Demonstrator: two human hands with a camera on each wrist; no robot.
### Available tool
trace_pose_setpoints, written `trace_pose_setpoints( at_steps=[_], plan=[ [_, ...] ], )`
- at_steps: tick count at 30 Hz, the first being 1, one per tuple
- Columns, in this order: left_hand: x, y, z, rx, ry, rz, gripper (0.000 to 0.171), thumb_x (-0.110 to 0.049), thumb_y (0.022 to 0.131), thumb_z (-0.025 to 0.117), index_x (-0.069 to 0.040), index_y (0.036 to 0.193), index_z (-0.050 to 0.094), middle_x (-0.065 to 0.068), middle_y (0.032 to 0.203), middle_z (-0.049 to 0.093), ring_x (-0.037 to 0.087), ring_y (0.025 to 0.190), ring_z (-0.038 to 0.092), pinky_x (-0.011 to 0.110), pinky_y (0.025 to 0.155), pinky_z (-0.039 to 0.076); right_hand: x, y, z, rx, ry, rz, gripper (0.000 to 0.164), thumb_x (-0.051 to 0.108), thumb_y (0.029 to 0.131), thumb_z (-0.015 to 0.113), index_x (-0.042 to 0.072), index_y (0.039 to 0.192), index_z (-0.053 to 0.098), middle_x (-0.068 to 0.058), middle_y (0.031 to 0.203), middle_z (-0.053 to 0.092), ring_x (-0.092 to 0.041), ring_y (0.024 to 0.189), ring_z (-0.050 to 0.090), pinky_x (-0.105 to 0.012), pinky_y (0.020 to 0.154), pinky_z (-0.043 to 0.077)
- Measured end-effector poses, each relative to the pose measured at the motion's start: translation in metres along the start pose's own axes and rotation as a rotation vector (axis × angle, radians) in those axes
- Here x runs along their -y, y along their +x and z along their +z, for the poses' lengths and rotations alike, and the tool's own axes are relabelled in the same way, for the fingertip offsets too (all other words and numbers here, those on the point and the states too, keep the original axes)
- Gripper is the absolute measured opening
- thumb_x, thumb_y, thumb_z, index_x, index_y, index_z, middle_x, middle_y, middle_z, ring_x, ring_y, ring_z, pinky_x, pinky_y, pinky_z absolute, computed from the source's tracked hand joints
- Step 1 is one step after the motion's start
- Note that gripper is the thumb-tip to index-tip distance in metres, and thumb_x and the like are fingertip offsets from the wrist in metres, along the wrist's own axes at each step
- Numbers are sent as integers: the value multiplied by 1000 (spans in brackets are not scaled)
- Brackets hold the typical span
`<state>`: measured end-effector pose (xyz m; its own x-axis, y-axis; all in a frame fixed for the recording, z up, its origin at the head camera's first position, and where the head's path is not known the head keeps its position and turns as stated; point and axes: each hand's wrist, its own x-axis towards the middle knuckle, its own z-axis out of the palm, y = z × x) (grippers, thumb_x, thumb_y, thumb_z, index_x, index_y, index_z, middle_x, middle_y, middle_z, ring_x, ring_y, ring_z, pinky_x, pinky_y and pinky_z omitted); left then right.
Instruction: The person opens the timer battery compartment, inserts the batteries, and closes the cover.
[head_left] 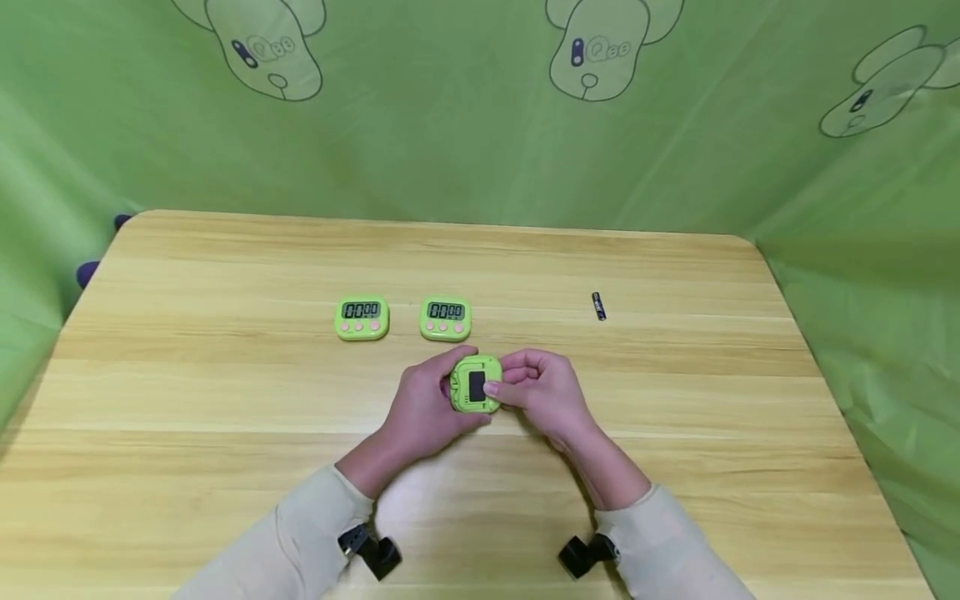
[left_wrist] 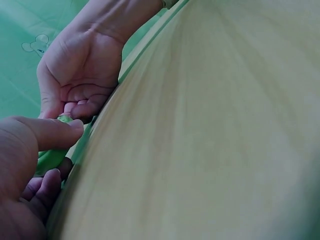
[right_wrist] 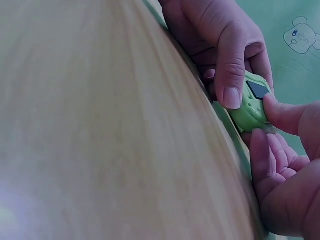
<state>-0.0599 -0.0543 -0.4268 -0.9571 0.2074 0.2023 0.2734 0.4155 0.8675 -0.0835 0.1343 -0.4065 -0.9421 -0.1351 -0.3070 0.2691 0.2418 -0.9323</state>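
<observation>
Both hands hold a green digital timer (head_left: 462, 385) over the middle of the table, its back turned up with a dark rectangular patch (head_left: 476, 386) on it. My left hand (head_left: 431, 408) grips it from the left, thumb and fingers at opposite edges. From the right, my right hand (head_left: 547, 396) pinches its edge, thumb on the back beside the patch. In the right wrist view the right fingertips meet the timer's (right_wrist: 248, 114) underside. Fingers cover most of the timer (left_wrist: 49, 161) in the left wrist view. Its display side is hidden.
Two matching timers, a left one (head_left: 362, 318) and a right one (head_left: 446, 319), lie face up beyond the hands, displays reading zeros. A small dark battery (head_left: 598, 306) lies farther right on the wooden table (head_left: 712, 358). Green curtain (head_left: 450, 158) hangs behind and at both sides.
</observation>
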Motion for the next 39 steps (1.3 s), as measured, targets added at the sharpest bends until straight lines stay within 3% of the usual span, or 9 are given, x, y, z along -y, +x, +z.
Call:
trace_pose_setpoints(
  at_steps=[6,17,28,39],
  plan=[
    [1,-1,0,-4,-7,-5,81,-10,58,98,-4,130,62,7,111,70,12,87,65,28,74,55,2,-1,1,7,38,-11,31,-5,76,83,-9,103,66,-15,85,67,-19,73,66,-26,65,57],
    [1,-1,2,-2,-40,1,80,-7,57,98,-3,130,63,6,112,70,11,89,64,28,76,55,-1,-2,1,9,53,-24,29,-9,77,81,-9,102,67,-14,83,65,-18,70,65,-26,64,58],
    [4,-1,-1,38,-104,-20,79,-7,59,97,-7,130,63,2,113,70,8,85,64,27,73,55,-3,-2,-10,130,107,-54,27,-5,84,77,-9,109,67,-19,90,69,-21,73,69,-39,67,60],
    [3,0,-1,59,-103,-18,81,-5,58,97,-4,132,62,5,112,70,9,78,63,27,68,55,-6,-1,-4,88,5,-139,21,-7,79,80,-9,95,66,-15,79,68,-22,61,65,-38,57,59]
  ],
)
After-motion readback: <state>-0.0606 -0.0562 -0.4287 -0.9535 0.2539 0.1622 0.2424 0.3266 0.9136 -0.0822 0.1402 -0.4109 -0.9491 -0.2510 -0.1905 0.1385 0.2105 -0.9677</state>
